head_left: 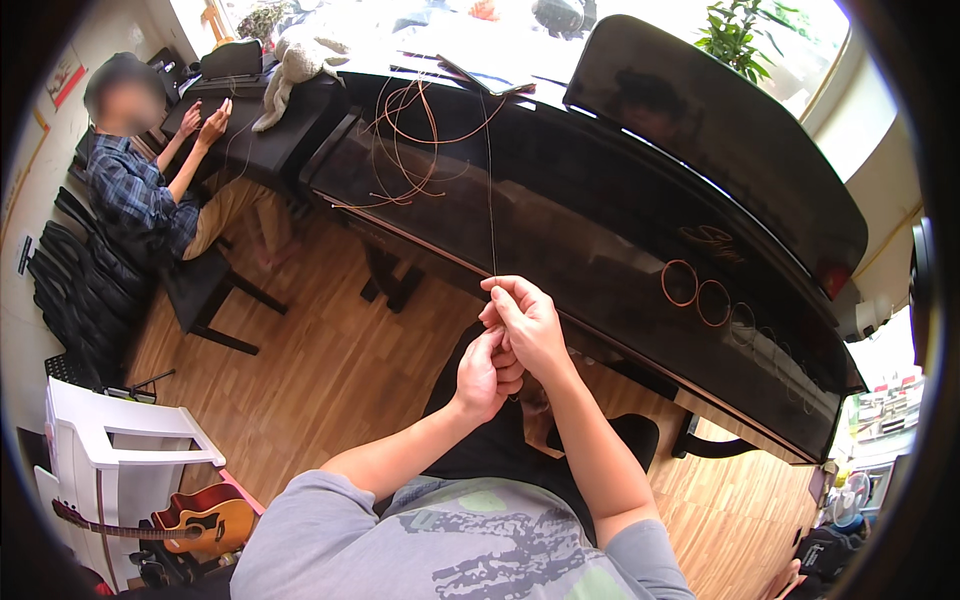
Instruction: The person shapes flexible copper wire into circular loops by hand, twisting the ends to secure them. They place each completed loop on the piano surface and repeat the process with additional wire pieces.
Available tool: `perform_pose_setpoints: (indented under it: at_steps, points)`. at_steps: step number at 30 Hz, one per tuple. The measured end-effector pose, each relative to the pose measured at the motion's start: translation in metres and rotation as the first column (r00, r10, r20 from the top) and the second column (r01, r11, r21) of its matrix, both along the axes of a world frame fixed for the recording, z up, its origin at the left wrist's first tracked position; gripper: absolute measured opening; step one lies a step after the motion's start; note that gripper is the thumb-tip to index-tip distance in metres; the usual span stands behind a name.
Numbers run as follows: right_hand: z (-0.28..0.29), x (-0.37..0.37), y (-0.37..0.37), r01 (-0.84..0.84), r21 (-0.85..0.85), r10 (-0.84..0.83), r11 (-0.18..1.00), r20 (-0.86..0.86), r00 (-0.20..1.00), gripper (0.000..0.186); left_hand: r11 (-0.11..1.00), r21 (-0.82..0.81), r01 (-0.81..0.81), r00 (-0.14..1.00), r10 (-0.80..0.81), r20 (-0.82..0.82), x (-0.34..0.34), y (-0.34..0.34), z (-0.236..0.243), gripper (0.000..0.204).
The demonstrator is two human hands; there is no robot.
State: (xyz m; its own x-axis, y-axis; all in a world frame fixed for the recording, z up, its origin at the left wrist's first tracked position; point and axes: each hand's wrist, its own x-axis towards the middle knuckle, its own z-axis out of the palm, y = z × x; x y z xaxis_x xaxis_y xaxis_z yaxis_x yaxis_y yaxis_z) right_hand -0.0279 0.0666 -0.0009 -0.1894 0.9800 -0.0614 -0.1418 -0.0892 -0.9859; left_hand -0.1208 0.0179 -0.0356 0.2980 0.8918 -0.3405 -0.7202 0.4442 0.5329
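Observation:
My right hand (527,322) pinches a thin wire (490,180) that runs taut from my fingertips up across the black piano lid (560,220). Just below and touching it, my left hand (487,375) is curled closed around the wire's lower end. A loose tangle of copper-coloured wire (405,140) lies on the lid farther back. Several small coiled wire rings (695,290) rest on the lid to the right of my hands.
Another person (140,170) sits on a black bench at the far left, hands at a dark keyboard (230,110). A white stool (110,430) and an acoustic guitar (195,520) stand at lower left. A plush toy (295,60) and a plant (740,35) sit near the window.

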Motion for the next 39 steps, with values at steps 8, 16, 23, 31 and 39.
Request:
perform_pose_setpoints:
  at_steps: [8, 16, 23, 31, 39]
  points:
    - [-0.007, -0.003, 0.004, 0.102, 0.04, -0.093, 0.994, -0.17, 0.981, 0.018, 0.769, 0.637, -0.049, 0.652, 0.508, -0.563, -0.023, 0.023, -0.024, 0.017]
    - [0.007, 0.003, 0.008, 0.193, 0.017, -0.18, 0.981, -0.297, 0.938, 0.014, 0.069, 0.958, 0.278, 0.141, 0.984, -0.112, -0.063, 0.196, 0.089, 0.03]
    - [0.017, 0.018, -0.005, 0.16, -0.126, -0.192, 0.979, -0.316, 0.929, 0.013, 0.344, 0.638, 0.689, -0.28, 0.938, -0.204, -0.066, 0.273, 0.073, 0.061]
    - [0.027, 0.043, -0.038, 0.116, -0.144, -0.155, 0.983, -0.304, 0.94, 0.013, 0.293, 0.599, 0.745, -0.337, 0.941, -0.041, -0.062, 0.317, 0.073, 0.057]
    - [0.031, 0.089, -0.139, 0.299, -0.043, -0.302, 0.953, -0.11, 0.947, 0.012, 0.331, 0.592, 0.735, -0.309, 0.94, -0.143, -0.057, 0.322, 0.076, 0.054]
